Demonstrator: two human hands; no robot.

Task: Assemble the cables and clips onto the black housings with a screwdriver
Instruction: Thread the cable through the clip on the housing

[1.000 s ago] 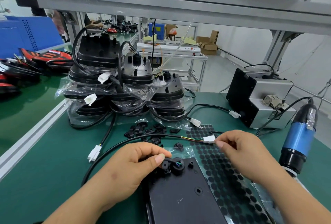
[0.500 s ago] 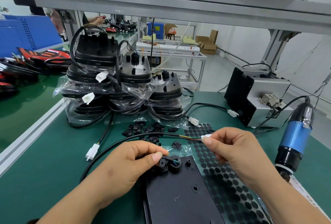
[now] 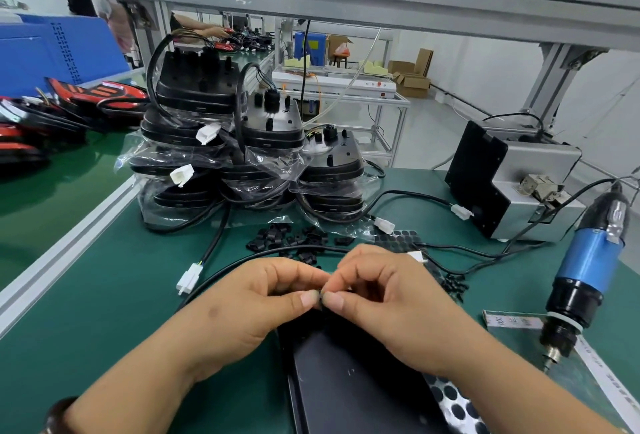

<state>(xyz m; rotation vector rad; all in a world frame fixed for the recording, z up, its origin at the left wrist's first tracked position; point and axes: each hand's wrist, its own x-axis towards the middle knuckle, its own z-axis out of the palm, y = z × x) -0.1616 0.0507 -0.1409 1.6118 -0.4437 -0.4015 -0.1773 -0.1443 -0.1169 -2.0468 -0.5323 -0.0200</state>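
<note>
A black housing [image 3: 346, 381] lies flat on the green mat in front of me. My left hand [image 3: 263, 298] and my right hand [image 3: 384, 298] meet over its far end, thumbs and forefingers pinching a small black part of the cable [image 3: 242, 262] there. The fingers hide that joint. From there the cable arcs left and back round behind my hands; its white connector [image 3: 415, 255] peeks out past my right knuckles. Loose black clips [image 3: 294, 239] lie just beyond. The blue electric screwdriver [image 3: 585, 274] hangs tip down at the right, untouched.
Stacks of bagged housings [image 3: 242, 156] with cables stand at the back. A grey and black screw feeder [image 3: 502, 180] sits at the back right. A sheet of black dots [image 3: 453, 406] lies under the housing's right side. Another white connector [image 3: 188, 279] lies to the left.
My right hand has let go of the white connector and come down and left to join the left hand at the housing's far end. The left hand kept its place.
</note>
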